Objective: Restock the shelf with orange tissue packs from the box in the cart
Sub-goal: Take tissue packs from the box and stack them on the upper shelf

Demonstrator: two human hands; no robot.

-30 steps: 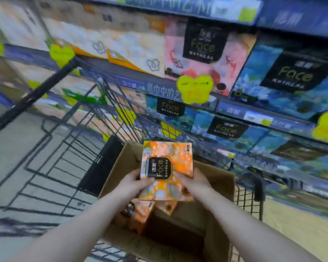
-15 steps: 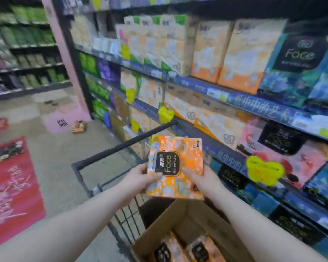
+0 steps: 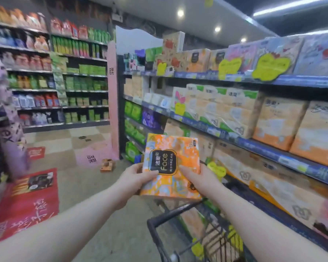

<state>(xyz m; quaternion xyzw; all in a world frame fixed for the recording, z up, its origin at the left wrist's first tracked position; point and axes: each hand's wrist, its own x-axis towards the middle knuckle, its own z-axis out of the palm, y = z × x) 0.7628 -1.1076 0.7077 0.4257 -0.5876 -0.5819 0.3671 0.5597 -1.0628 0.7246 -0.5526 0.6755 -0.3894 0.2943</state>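
Both hands grip one orange pack point(image 3: 171, 164): left hand point(image 3: 134, 176) on its left edge, right hand point(image 3: 199, 178) on right, above cart point(image 3: 180, 214), beside shelf point(image 3: 263, 148).

Both bare arms reach forward from the near edge, the 2 forearms converging toward the middle. The left hand point(image 3: 133, 179) grips the left edge of an orange tissue pack point(image 3: 170, 148), thumb laid across its front face, the other fingers curled behind and mostly hidden. The right hand point(image 3: 202, 178) grips the right edge the same way, thumb pointing in toward the left one. Both wrists look fairly straight, and the 2 hands sit about level, held out in front.
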